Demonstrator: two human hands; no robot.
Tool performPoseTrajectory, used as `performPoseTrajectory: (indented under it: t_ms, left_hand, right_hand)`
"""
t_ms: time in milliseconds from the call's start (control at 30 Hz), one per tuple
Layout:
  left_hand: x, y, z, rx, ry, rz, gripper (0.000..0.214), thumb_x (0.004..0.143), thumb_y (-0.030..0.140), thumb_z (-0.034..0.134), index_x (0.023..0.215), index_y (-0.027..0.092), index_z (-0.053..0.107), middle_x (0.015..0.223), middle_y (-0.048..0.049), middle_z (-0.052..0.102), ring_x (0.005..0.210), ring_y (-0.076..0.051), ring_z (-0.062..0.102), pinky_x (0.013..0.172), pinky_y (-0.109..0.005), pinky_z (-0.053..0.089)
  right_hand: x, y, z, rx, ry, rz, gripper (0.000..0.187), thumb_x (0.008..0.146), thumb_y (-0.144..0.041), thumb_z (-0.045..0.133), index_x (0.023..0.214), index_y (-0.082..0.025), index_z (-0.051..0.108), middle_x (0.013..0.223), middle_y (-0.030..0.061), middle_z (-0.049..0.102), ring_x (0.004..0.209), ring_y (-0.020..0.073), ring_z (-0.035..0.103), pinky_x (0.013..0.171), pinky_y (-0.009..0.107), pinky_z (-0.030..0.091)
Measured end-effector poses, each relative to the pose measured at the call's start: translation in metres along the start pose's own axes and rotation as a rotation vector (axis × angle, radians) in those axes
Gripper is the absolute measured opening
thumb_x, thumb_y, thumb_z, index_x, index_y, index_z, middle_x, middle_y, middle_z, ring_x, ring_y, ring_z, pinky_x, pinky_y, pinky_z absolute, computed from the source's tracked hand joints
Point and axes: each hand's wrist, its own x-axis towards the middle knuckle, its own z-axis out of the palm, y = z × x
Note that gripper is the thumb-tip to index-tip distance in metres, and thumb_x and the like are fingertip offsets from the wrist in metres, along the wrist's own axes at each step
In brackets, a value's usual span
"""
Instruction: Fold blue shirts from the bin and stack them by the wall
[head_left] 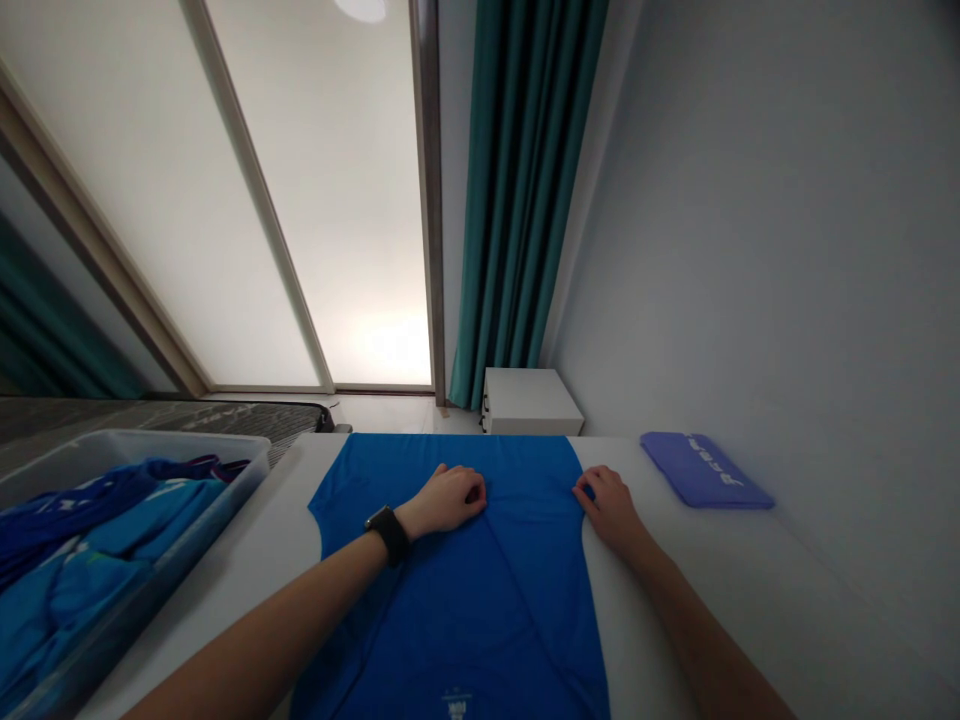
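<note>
A blue shirt (480, 600) lies spread flat on the white table (277, 560), its neckline with small white print nearest me. My left hand (448, 498), with a black watch (388, 533) on the wrist, reaches over the upper middle of the shirt. Its fingers are curled closed in a pinch on the fabric, and faint creases run from there toward me. At the shirt's right edge, my right hand (609, 508) is closed too, thumb and fingers pinching the border of the cloth. The fingertips of both hands are partly hidden.
To the left stands a clear plastic bin (259, 455) with several blue garments (112, 560) inside. A folded purple garment or pouch (705, 470) with white lettering lies at the table's right, by the wall. Beyond the table are a white cabinet (529, 395) and a teal curtain (529, 200).
</note>
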Motion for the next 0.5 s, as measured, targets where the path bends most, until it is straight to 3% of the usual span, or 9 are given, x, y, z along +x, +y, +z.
performPoseTrajectory:
  t_ms: [167,333,500]
  left_hand:
    - [-0.001,0.010,0.006,0.115,0.155,0.078,0.022,0.092,0.024,0.049,0.111,0.022,0.061,0.107,-0.0054,0.065,0.100,-0.024,0.059,0.088,-0.039,0.041]
    - [0.004,0.055,0.023,0.160,0.224,0.325,0.037,0.096,0.029,0.046,0.132,0.022,0.049,0.127,-0.0078,0.059,0.114,-0.025,0.054,0.097,-0.039,0.041]
    - [0.026,0.093,0.051,0.177,0.226,0.468,0.048,0.096,0.038,0.047,0.139,0.018,0.042,0.138,-0.0106,0.053,0.126,-0.027,0.048,0.105,-0.040,0.038]
  right_hand:
    - [-0.001,0.007,-0.004,0.105,0.081,0.010,0.023,0.093,-0.030,0.043,0.095,-0.020,0.063,0.099,0.0091,0.062,0.099,0.0239,0.055,0.092,0.039,0.042]
    - [-0.001,0.016,-0.012,0.129,0.029,0.025,0.032,0.089,-0.017,0.037,0.097,-0.020,0.068,0.100,0.0094,0.061,0.099,0.0231,0.054,0.094,0.040,0.042]
    - [-0.005,0.013,-0.015,0.090,0.002,0.029,0.052,0.069,-0.002,0.037,0.104,-0.023,0.069,0.111,0.0066,0.058,0.111,0.0212,0.050,0.100,0.038,0.038]
